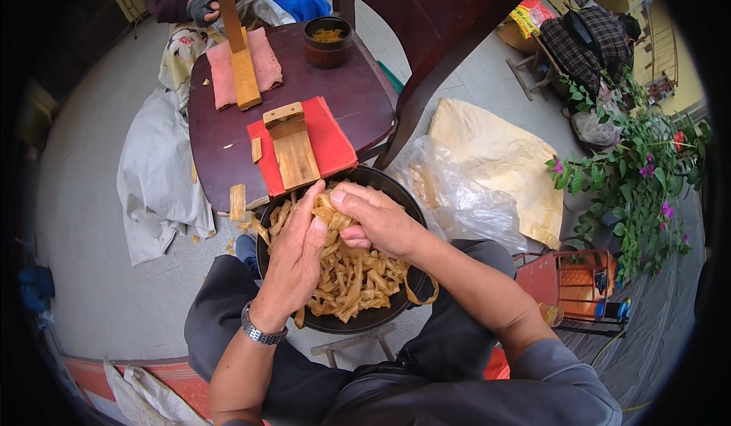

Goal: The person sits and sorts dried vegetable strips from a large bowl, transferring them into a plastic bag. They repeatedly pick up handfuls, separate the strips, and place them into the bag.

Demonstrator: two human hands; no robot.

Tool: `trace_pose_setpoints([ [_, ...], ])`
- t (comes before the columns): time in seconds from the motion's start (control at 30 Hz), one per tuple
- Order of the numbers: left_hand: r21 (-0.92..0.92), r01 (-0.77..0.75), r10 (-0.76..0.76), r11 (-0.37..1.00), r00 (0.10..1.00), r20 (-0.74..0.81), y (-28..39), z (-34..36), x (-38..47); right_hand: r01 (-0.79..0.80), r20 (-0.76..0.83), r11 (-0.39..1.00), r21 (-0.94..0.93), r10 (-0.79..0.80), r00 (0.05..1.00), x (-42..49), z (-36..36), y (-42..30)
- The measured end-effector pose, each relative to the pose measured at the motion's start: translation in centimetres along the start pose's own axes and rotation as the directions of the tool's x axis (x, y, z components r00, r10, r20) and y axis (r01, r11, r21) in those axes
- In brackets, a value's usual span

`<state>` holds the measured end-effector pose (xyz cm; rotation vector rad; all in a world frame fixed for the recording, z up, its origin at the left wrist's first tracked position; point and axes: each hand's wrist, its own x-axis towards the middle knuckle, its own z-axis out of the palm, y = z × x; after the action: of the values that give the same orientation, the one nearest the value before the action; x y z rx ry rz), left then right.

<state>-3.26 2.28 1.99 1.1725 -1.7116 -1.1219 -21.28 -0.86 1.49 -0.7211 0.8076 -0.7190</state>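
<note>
Over a round black pan, my left hand and my right hand are close together with a twisted bundle of tan, translucent strips between them. My right fingers are closed around the bundle; the left palm and thumb press against its other side. Short, folded pieces of the same tan material fill much of the pan below. Just beyond my fingertips, a wooden block tool with a raised end lies on a red cloth. A small wooden piece is beside it.
A dark wooden chair bears a bowl and another wooden tool on a pink cloth. Across it sits a person with a gloved hand. Plastic bags lie right of the pan; a second person sits farther off.
</note>
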Motion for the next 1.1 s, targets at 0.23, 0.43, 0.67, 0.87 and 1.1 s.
trace_pose_setpoints([
  [0.23,0.029,0.029,-0.028,0.999,0.999,-0.047,-1.1,0.1,0.2,0.08,0.054,0.933,-0.351,-0.065,0.996,-0.7,1.1,1.0],
  [0.43,0.497,-0.071,0.177,0.865,0.969,-0.17,-1.4,-1.1,0.7,0.027,0.005,0.884,-0.467,-0.027,1.0,-0.8,-0.3,-0.7],
  [0.67,0.427,0.055,0.049,0.903,0.972,-0.229,-2.7,-2.4,0.3,0.114,0.04,0.72,-0.684,-0.119,0.992,-1.6,-1.4,-1.7],
  [0.87,0.257,0.166,-0.122,0.952,0.976,-0.18,-1.9,-2.9,0.3,0.219,0.089,0.605,-0.766,-0.237,0.967,-2.1,-1.7,-1.6],
  [1.1,0.275,-0.127,0.026,0.953,0.938,0.346,-0.3,-3.3,0.9,0.377,0.256,0.29,-0.88,-0.38,0.889,-1.3,-1.8,-0.6],
])
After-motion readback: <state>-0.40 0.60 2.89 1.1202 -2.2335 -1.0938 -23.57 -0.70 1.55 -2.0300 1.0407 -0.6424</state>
